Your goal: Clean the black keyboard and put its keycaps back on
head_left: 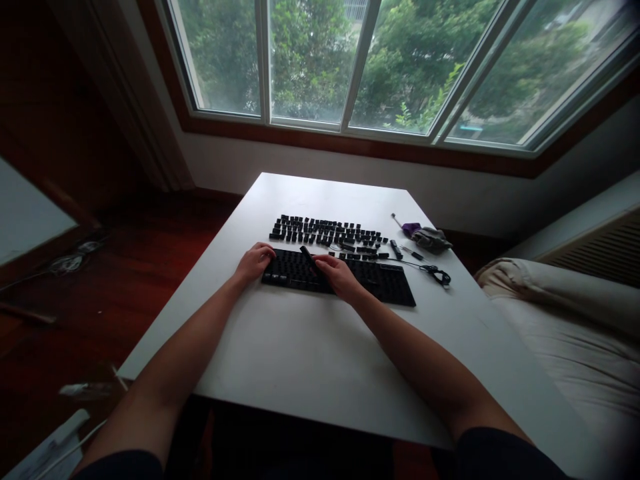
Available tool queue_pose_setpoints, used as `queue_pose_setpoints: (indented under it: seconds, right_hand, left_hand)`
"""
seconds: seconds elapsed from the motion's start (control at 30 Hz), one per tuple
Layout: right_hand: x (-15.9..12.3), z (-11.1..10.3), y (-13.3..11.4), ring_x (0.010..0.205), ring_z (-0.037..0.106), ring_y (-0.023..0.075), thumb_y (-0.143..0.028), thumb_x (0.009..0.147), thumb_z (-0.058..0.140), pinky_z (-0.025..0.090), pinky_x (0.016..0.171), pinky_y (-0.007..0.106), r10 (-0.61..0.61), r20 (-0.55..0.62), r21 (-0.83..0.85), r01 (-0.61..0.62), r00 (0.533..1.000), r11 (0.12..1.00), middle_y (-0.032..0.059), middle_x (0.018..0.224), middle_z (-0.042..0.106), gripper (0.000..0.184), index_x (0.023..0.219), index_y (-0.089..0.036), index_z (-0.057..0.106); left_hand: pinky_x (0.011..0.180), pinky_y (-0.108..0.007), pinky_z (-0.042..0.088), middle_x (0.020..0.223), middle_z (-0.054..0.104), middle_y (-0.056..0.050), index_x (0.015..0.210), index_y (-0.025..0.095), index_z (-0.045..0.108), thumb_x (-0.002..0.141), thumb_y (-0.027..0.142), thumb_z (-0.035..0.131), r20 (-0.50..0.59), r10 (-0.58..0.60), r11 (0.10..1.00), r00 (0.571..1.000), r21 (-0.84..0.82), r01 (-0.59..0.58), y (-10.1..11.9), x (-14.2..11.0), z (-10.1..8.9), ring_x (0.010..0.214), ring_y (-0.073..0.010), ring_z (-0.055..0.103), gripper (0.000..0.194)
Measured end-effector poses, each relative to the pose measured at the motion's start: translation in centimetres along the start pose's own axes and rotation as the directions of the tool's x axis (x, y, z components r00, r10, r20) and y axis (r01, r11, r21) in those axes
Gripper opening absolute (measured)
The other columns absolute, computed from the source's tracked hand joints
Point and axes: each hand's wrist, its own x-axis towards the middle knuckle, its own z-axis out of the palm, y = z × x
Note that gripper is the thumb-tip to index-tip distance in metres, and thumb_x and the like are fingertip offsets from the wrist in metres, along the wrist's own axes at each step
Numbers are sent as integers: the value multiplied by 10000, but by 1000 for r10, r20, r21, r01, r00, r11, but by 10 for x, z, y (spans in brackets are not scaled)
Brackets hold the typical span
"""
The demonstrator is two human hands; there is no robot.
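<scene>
A black keyboard (390,283) lies on the white table, with most of its keycaps off; a few sit at its lower left corner. At its upper left edge, my left hand (255,260) is closed with bent fingers on the keyboard. Over the keyboard's middle, my right hand (337,275) pinches a long black bar (306,255) shaped like a space bar keycap, tilted above the bare switches. Several loose black keycaps (325,231) stand in rows just behind the keyboard.
Right of the keycaps are a brush (395,218), a purple and grey cloth (431,239), a small black tool (396,249) and a coiled black cable (437,273). The white table (280,360) has its far edge near the window wall. A covered sofa (540,313) stands right.
</scene>
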Motion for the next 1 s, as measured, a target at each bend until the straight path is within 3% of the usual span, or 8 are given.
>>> queue_pose_setpoints:
  seconds: [0.1,0.2,0.27,0.43,0.6,1.0]
  right_hand:
    - [-7,1,-4,802,667,185,-494,827,728,526,736,308,-96,22,-182,98,995,978,33,885,733,371,1073,-217,742]
    - [-13,5,-8,746,623,169,-436,868,693,497,685,294,-223,87,-419,239,971,876,36,886,715,292,1063,-229,758]
    - [-15,7,-9,730,605,159,-392,885,679,487,675,289,-267,137,-492,300,954,817,43,918,705,250,1053,-230,764]
    - [-16,3,-4,729,606,150,-301,900,673,486,678,282,-269,222,-569,349,937,745,46,924,688,175,1023,-221,768]
    - [-19,-1,1,892,639,192,-240,917,672,506,787,322,-335,274,-646,430,902,631,61,956,699,137,1017,-235,766]
    - [-24,5,3,970,571,225,-219,985,572,498,862,369,-401,415,-700,568,817,433,86,999,670,152,1022,-221,719]
  left_hand:
    - [1013,-380,522,1172,640,-42,916,247,729,874,187,542,6,-11,1000,1000,2,11,1,0,0,1086,-214,633,201]
    - [1013,-378,523,1170,641,-42,921,248,730,875,193,539,8,-20,1000,1000,3,20,1,0,0,1086,-213,634,205]
    - [1005,-372,528,1172,639,-43,922,247,730,873,192,541,6,-23,1000,1000,-1,23,0,-1,1,1079,-210,634,203]
    - [986,-363,536,1177,632,-47,925,243,730,878,188,542,13,-15,1000,1000,-15,15,-1,0,1,1075,-206,633,201]
    - [985,-364,536,1174,636,-50,904,236,730,883,195,540,16,-21,1000,1000,-13,21,0,1,2,1090,-212,629,196]
    - [973,-369,532,1169,638,-44,903,243,726,884,188,542,2,-5,1000,1000,2,5,2,0,2,1088,-216,631,193]
